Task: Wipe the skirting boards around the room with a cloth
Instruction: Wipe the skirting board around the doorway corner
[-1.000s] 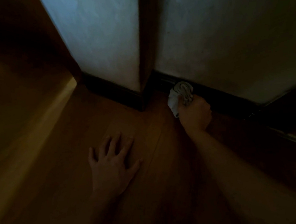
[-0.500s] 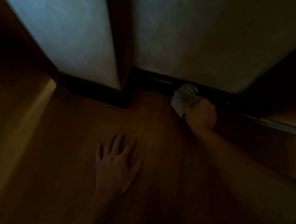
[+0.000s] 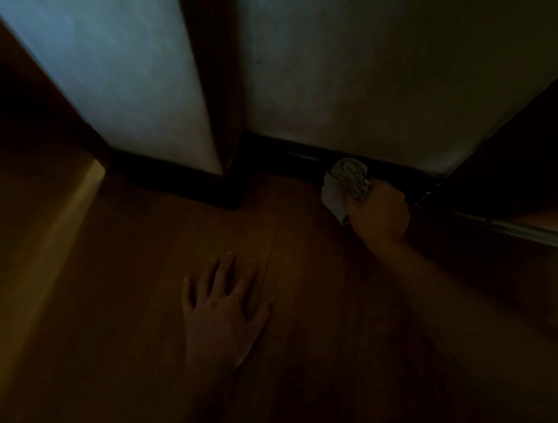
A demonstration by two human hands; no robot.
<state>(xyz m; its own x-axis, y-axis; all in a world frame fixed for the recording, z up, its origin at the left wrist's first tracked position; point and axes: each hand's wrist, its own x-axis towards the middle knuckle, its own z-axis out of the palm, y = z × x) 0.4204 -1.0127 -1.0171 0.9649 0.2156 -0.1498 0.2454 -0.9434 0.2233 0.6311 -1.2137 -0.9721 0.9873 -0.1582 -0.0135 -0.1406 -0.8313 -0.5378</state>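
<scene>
Your right hand (image 3: 379,216) with the cloth (image 3: 345,185) sits against the dark skirting board (image 3: 285,153); leftward the projecting wall corner (image 3: 231,195) blocks the run; bare wooden floor (image 3: 124,296) lies open around your flat left hand (image 3: 225,315).

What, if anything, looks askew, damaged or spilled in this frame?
Nothing stands out. The right hand presses a bunched cloth against the dark skirting board; the left hand lies flat on the wooden floor. The scene is too dim to judge fine marks.
</scene>
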